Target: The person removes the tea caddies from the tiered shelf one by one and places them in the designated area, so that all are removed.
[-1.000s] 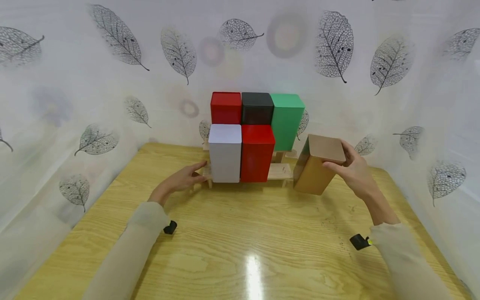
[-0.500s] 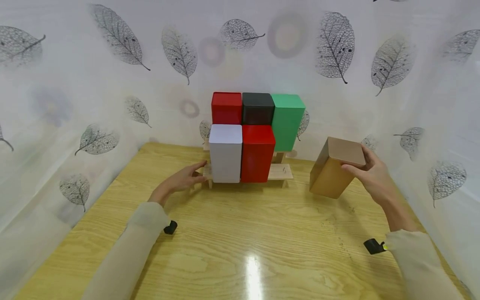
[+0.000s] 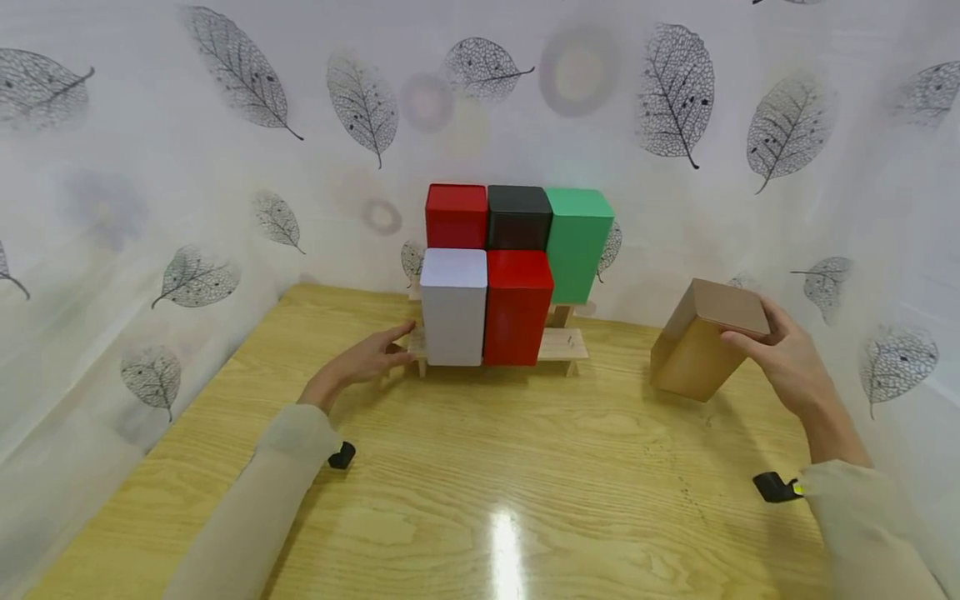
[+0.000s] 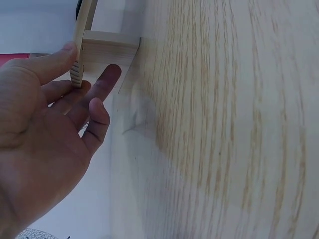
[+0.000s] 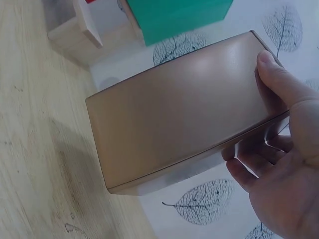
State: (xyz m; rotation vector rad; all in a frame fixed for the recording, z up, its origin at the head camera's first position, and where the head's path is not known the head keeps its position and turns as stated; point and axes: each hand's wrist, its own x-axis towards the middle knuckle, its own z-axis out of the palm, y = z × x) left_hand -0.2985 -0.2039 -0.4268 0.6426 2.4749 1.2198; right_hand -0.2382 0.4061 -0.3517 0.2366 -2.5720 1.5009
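My right hand [image 3: 791, 358] grips a brown-gold metallic box [image 3: 708, 354] near its top, thumb on the front and fingers round the far side. The box tilts, and a shadow lies on the table beside it. With my left hand [image 3: 367, 357] I pinch the left end of a small two-step wooden shelf [image 3: 562, 344]; in the left wrist view the thumb lies on one face of the board [image 4: 79, 50] and fingers on the other. A white box [image 3: 453, 321] and a red box [image 3: 517, 317] stand side by side on the shelf's lower step.
A smaller-looking red box [image 3: 456, 218], a black box [image 3: 519, 218] and a green box [image 3: 579, 250] stand on the upper step. Bare board shows right of the front red box. Leaf-patterned white sheeting [image 3: 480, 142] encloses the wooden table [image 3: 450, 467] at the back and sides.
My right hand has carried the brown-gold box rightward, away from the shelf's right end. The left hand stays at the shelf, and the boxes there keep their places.
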